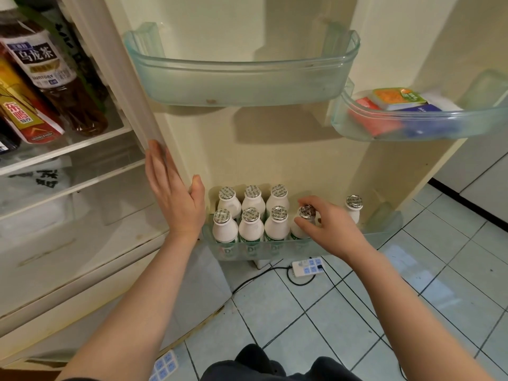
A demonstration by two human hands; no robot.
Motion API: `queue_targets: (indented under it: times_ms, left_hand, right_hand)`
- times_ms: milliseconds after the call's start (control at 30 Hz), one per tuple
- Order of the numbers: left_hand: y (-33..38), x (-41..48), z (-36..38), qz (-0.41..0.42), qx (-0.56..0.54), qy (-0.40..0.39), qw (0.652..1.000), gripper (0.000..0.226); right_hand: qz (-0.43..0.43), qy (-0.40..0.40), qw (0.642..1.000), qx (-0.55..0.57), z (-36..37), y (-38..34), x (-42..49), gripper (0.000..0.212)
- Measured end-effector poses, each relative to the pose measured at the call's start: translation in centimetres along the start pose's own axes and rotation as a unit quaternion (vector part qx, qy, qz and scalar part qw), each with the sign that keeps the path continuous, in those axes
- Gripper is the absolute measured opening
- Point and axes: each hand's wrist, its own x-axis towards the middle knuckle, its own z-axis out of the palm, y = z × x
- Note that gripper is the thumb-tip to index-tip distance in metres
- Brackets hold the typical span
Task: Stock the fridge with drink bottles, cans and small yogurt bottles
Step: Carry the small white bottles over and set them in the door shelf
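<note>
A: Where do we have our hands?
B: Our left hand [176,199] lies flat, fingers straight and holding nothing, against the edge of the fridge door [275,149] at nine o'clock. Its thumb touches the door just at nine o'clock of the lower door bin [275,250].
A: And our right hand [330,229]?
B: Its fingers curl round the top of a yogurt bottle [299,231], and thumb and fingertips pinch it just under the foil cap. The bottle stands upright inside the lower door bin, in the front row.
A: What do we see beside it?
B: At its nine o'clock are six yogurt bottles [251,229], two rows of three packed close, the nearest just beside it. At its three o'clock, past our hand, a lone yogurt bottle [354,213] stands apart.
A: Elsewhere on the door?
B: At twelve o'clock of our view hangs the upper door bin [242,86]. At two o'clock a side bin [412,130] holds coloured packets [395,100].
A: And off the door?
B: At ten o'clock, a tea bottle [55,78] on a shelf. At six o'clock of the lower door bin, a power strip [306,266] lies on the tiled floor [357,312]
</note>
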Motion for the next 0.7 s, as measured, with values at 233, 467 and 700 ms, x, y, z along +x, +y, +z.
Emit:
queue_targets:
  times_ms: [233,467,700]
  left_hand:
    - [0.4,0.0,-0.3,-0.013,0.002,-0.007,1.0,0.064]
    - [0.4,-0.1,-0.2,-0.011,0.001,-0.004,1.0,0.063]
    - [0.5,-0.2,0.0,-0.015,-0.003,0.006,1.0,0.061]
  right_hand:
    - [-0.026,0.301,0.953,-0.001,-2.0,-0.1,-0.6,0.016]
    - [0.191,0.224,0.955,-0.042,-1.5,3.1,0.2,0.04]
    - [0.131,0.198,0.971,0.036,-2.1,4.1,0.8,0.032]
